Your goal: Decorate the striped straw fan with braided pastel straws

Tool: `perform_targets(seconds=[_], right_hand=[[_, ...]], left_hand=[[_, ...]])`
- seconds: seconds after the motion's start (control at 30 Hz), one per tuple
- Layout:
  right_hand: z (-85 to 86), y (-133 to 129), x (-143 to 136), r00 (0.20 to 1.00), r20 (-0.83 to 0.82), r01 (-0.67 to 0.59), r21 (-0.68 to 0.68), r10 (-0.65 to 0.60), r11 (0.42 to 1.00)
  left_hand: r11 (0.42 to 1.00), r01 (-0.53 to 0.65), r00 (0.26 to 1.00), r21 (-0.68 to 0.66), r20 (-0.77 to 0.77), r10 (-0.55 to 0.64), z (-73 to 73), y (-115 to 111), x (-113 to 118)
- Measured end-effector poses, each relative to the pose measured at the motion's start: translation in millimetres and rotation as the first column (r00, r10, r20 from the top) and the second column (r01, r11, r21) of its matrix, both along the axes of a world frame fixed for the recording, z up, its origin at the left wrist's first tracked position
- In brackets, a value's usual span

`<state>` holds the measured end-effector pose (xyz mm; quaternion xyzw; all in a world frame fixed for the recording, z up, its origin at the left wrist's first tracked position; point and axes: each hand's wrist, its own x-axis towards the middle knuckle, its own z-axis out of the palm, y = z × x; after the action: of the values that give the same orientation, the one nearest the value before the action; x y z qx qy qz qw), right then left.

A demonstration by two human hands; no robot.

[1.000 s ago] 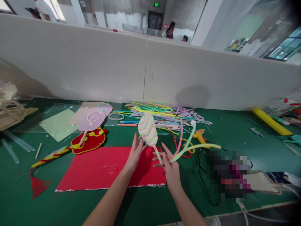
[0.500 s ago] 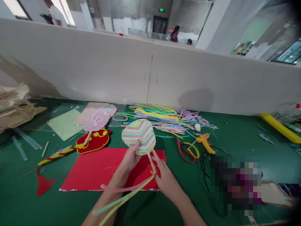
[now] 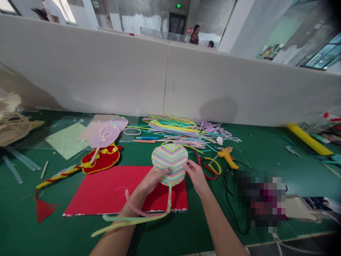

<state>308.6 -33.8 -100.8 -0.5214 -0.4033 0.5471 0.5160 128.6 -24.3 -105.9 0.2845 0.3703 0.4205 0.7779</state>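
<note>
Both hands hold a small round fan [image 3: 173, 160] made of pastel pipe cleaners in V-shaped stripes. My left hand [image 3: 151, 180] grips its lower left edge, thumb lying on the striped face. At the right edge, my right hand [image 3: 195, 174] pinches the rim between thumb and fingers. A braided handle [image 3: 169, 199] hangs down from the fan, and loose pink, green and yellow pipe-cleaner ends [image 3: 133, 221] trail from it to the left, over my left forearm. Under the fan lies a red board [image 3: 106, 192].
Pipe cleaners [image 3: 173, 128] are heaped at the back. Scissors [image 3: 209, 167] and a yellow glue gun [image 3: 227, 157] with a black cord lie right. Left are a red fan [image 3: 101, 160] with tassel and a lilac fan [image 3: 106, 135]. A white partition [image 3: 106, 71] stands behind.
The fan has moved right and turned more upright. My right hand has left the braided handle and now holds the fan's right rim; the loose ends swing lower. The view has shifted slightly.
</note>
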Motion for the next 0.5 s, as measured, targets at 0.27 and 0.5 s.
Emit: perform_targets(seconds=[0.27, 0.5], right_hand=[[-19.3, 5, 1, 0.992, -0.12, 0.047, 0.01, -0.045, 0.999], [-17.2, -1, -5, 0.983, -0.184, -0.008, 0.001, 0.008, 1.0]], left_hand=[[0.984, -0.178, 0.983, -0.029, -0.05, 0.177, 1.5, 6, 3], [0.982, -0.187, 0.978, -0.02, -0.097, 0.184, 1.6, 6, 3]])
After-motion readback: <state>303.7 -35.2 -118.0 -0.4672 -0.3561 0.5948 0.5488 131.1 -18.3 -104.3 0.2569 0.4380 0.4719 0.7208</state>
